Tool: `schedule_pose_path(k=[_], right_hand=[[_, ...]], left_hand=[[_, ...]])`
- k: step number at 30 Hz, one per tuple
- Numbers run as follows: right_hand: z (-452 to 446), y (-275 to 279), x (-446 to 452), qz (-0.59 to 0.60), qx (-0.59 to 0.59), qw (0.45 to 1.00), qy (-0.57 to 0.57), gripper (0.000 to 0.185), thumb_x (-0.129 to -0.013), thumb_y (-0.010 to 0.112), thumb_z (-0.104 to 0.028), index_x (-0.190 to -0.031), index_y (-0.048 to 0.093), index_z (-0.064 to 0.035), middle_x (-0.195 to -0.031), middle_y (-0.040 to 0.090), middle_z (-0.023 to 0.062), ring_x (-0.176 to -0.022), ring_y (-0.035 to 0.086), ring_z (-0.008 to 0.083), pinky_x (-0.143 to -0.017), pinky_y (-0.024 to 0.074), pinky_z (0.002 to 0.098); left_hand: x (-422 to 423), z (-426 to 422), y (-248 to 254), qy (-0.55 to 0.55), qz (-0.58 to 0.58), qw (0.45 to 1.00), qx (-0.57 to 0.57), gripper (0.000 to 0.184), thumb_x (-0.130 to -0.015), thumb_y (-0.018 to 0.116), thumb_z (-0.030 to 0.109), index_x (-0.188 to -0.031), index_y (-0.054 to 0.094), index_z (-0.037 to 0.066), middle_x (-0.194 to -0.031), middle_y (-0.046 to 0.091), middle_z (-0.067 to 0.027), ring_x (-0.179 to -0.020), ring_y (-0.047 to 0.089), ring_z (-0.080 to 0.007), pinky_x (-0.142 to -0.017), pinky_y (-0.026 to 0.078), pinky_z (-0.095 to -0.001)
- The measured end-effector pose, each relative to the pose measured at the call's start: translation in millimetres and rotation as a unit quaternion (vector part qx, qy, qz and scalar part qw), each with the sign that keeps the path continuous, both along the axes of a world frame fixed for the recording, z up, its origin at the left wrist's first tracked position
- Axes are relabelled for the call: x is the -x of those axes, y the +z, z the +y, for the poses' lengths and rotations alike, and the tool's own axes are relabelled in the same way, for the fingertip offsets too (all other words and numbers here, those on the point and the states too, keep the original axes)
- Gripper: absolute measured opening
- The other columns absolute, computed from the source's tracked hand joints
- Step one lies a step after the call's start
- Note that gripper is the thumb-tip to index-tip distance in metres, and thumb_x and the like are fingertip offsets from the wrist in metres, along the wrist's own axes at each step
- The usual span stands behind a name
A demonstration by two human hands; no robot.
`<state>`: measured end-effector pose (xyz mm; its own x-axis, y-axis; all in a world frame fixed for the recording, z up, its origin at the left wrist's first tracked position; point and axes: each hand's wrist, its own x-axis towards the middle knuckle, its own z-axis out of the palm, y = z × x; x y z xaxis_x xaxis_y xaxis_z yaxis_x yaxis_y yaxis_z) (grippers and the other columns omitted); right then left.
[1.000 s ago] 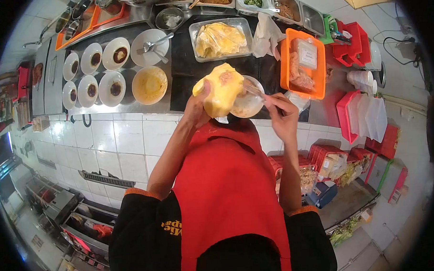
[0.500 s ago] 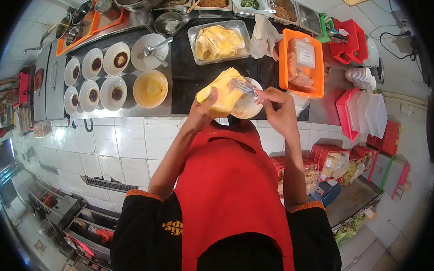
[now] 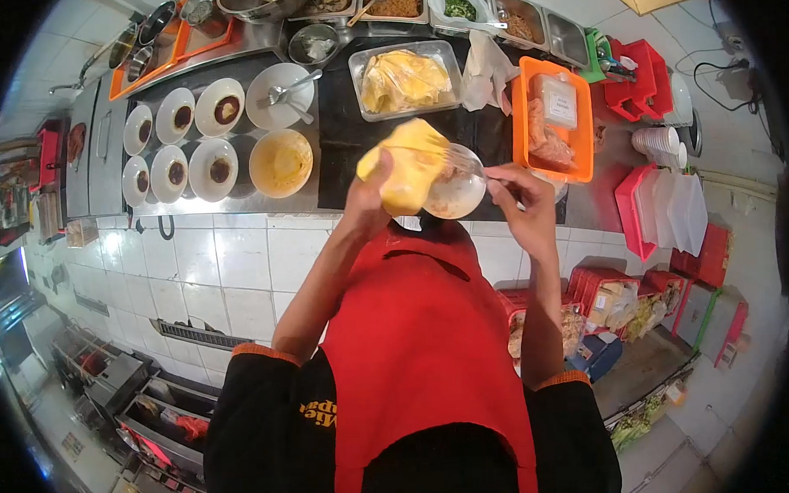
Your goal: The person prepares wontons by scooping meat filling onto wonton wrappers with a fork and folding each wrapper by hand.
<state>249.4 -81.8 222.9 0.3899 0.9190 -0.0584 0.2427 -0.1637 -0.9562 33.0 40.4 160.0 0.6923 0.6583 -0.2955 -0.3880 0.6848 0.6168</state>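
My left hand (image 3: 371,193) is closed around a stack of thin yellow wrapper sheets (image 3: 409,169), thumb on top. My right hand (image 3: 523,194) pinches the handle of a metal fork (image 3: 464,164), whose tines reach the right edge of the top sheet. Below the fork sits a small white bowl (image 3: 459,196) with a little pinkish, minced-looking filling in it; the sheets overlap its left side from above. Farther back, a clear plastic tub (image 3: 449,104) holds more yellow sheets.
Several white bowls with dark sauce (image 3: 221,170) stand at the left, beside a yellow-stained bowl (image 3: 280,163) and a bowl with cutlery (image 3: 278,96). An orange tray (image 3: 580,166) with pink meat and a lidded box lies at right. Metal food pans (image 3: 567,40) line the back.
The fork has swung right and flatter, its tines now at the sheet's edge over the bowl. My right hand has moved right and slightly down. The pink dab on the top sheet no longer shows.
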Motion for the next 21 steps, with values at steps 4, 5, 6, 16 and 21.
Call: schedule_pose_path(k=[4,5,6,16,21], right_hand=[[22,6,21,0.023,-0.027,0.999,0.031,0.017,-0.081,0.081,-0.005,-0.092,0.069,-0.0019,-0.095,0.058,-0.0002,-0.074,0.05,0.0064,-0.06,0.0382,0.022],[25,5,26,-0.049,0.018,0.998,0.037,0.021,-0.078,0.083,-0.008,-0.091,0.068,-0.0019,-0.093,0.057,0.0017,-0.075,0.053,0.0091,-0.062,0.0413,0.0239],[29,4,30,-0.121,0.061,0.99,0.046,0.024,-0.076,0.085,-0.011,-0.091,0.067,-0.002,-0.091,0.057,0.0036,-0.076,0.057,0.0118,-0.063,0.0444,0.0257],[14,-14,79,0.045,0.008,0.989,0.14,0.037,-0.088,0.07,-0.002,-0.124,0.07,-0.0081,-0.099,0.071,0.0055,-0.08,0.059,0.0078,-0.068,0.0472,0.0234],[-37,-113,-3,-0.22,0.213,0.952,-0.013,0.03,-0.086,0.064,-0.003,-0.113,0.075,-0.0087,-0.084,0.068,0.015,-0.077,0.067,0.0273,-0.068,0.0488,0.0363]], left_hand=[[-12,-16,18,-0.074,-0.03,0.997,0.022,0.062,-0.103,0.05,0.046,-0.141,0.044,-0.002,-0.131,0.06,-0.0145,-0.116,0.063,-0.0223,-0.099,0.051,-0.0369],[-14,-17,18,-0.065,-0.035,0.997,0.024,0.06,-0.103,0.05,0.045,-0.14,0.045,-0.001,-0.128,0.061,-0.0139,-0.115,0.063,-0.0216,-0.097,0.052,-0.0372],[-15,-17,9,-0.064,-0.035,0.997,0.022,0.06,-0.103,0.05,0.045,-0.14,0.045,-0.001,-0.128,0.061,-0.0139,-0.115,0.063,-0.0216,-0.097,0.052,-0.0372],[26,-2,-131,0.044,-0.186,0.966,0.176,0.05,-0.105,0.046,0.037,-0.144,0.042,0.006,-0.141,0.054,-0.0144,-0.125,0.057,-0.0301,-0.102,0.052,-0.0448],[81,-33,-218,0.031,0.12,0.979,-0.159,0.051,-0.102,0.054,0.035,-0.143,0.044,0.008,-0.142,0.053,-0.0125,-0.13,0.053,-0.0294,-0.107,0.048,-0.0457]])
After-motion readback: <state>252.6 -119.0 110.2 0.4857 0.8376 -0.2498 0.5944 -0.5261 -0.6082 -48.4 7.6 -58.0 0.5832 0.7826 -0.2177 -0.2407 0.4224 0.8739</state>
